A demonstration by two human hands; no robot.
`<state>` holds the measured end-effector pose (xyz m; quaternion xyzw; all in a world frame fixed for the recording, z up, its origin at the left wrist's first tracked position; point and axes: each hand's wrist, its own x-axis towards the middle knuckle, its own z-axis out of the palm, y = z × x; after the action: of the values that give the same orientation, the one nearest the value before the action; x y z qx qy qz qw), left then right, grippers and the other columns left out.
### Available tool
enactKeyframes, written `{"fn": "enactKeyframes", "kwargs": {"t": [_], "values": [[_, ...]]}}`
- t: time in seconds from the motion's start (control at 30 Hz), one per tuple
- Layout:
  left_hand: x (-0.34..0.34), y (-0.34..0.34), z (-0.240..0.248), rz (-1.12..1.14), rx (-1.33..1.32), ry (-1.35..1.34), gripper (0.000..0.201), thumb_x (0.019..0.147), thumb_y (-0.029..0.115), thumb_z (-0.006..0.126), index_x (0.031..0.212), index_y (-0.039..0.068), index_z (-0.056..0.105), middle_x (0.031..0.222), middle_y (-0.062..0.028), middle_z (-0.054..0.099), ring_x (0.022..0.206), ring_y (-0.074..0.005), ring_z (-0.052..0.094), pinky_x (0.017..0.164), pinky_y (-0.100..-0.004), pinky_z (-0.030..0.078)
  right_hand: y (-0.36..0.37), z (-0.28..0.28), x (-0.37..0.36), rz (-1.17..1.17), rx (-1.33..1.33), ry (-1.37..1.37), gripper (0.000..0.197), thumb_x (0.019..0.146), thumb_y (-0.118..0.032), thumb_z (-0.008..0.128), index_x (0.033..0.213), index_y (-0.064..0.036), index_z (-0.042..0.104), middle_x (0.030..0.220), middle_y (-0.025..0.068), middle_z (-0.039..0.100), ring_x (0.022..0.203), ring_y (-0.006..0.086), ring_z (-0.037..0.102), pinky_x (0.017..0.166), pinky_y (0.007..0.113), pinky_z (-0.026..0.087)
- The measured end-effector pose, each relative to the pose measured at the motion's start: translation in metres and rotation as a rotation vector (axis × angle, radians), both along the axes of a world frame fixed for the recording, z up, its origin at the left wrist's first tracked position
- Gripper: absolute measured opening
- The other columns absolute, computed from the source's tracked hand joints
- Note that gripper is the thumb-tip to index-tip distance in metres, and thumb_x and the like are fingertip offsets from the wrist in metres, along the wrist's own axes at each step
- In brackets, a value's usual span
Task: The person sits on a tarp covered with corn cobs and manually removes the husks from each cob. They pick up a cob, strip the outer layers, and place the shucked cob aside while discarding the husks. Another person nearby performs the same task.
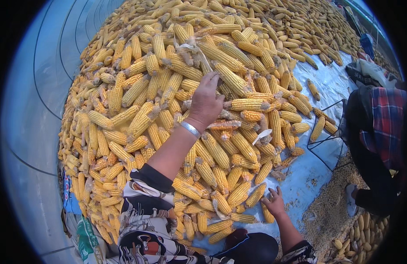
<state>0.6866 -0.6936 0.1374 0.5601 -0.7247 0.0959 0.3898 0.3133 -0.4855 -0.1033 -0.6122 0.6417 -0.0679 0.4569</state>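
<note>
A large heap of yellow corn cobs [146,119], most of them husked, fills the middle of the head view. My left hand [206,100], with a silver bracelet at its wrist, reaches over the heap, its fingers closed. A pale strip of dried corn husk [204,62] runs down to its fingertips from a tuft at the end of a cob. Lower right, my right hand [275,202] is held beside the heap's near edge, fingers apart, with nothing seen in it. Just left of that hand lies a single cob [267,214].
At the right, a person in a plaid garment [388,119] is by a thin metal frame [315,152]. Loose kernels [324,220] cover the ground near the blue-white sheet [296,187]. More cobs [364,235] lie lower right. A green sack [86,240] stands lower left, beside a pale curved wall [31,154].
</note>
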Motion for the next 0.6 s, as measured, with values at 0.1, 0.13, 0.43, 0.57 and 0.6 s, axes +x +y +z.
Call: {"fn": "enactKeyframes", "kwargs": {"t": [0.1,0.13,0.43,0.57,0.6], "values": [[-0.086,0.124,-0.016,-0.382,0.278,0.299,0.05,0.076,0.002,0.071,0.124,-0.007,0.057,0.128,-0.0208,0.057,0.117,-0.037,0.057,0.099,-0.0388,0.048,0.013,0.066,-0.007,-0.409,0.538,-0.658,0.082,0.09,-0.055,0.058,0.15,-0.0072,0.029,0.143,0.0215,0.044,0.128,0.0353,0.048,0.098,0.054,0.044],[-0.115,0.164,-0.015,-0.533,0.374,0.352,0.05,0.077,0.002,0.071,0.123,-0.007,0.057,0.128,-0.0206,0.058,0.116,-0.0374,0.058,0.098,-0.0383,0.049,0.016,0.089,-0.006,-0.385,0.634,-0.859,0.096,0.085,-0.069,0.055,0.153,-0.01,0.021,0.147,0.0201,0.04,0.131,0.035,0.045,0.098,0.055,0.043],[-0.279,0.32,0.057,-1.474,0.889,0.296,0.041,0.071,0.003,0.076,0.111,-0.001,0.066,0.116,-0.0175,0.065,0.109,-0.0318,0.064,0.096,-0.0366,0.05,0.086,0.198,-0.039,-0.872,0.413,-1.469,0.027,0.092,-0.009,0.063,0.117,-0.0024,0.056,0.099,0.0073,0.067,0.077,0.0132,0.065,0.072,0.03,0.056],[-0.312,0.357,0.071,-1.504,1.027,0.111,0.039,0.075,0.009,0.075,0.112,0.0,0.067,0.114,-0.0157,0.067,0.106,-0.0305,0.065,0.094,-0.0366,0.05,0.18,0.227,-0.119,-0.94,0.139,-1.382,0.031,0.089,-0.007,0.065,0.118,-0.0014,0.058,0.09,0.0043,0.067,0.07,0.0116,0.061,0.065,0.026,0.051],[-0.315,0.362,0.067,-1.459,0.985,0.077,0.037,0.075,0.009,0.075,0.109,-0.001,0.068,0.114,-0.0155,0.067,0.105,-0.0299,0.065,0.093,-0.0358,0.05,0.208,0.232,-0.144,-0.971,0.071,-1.359,0.031,0.089,-0.01,0.066,0.119,-0.0021,0.059,0.09,0.0041,0.068,0.07,0.0111,0.061,0.066,0.027,0.051]]}}
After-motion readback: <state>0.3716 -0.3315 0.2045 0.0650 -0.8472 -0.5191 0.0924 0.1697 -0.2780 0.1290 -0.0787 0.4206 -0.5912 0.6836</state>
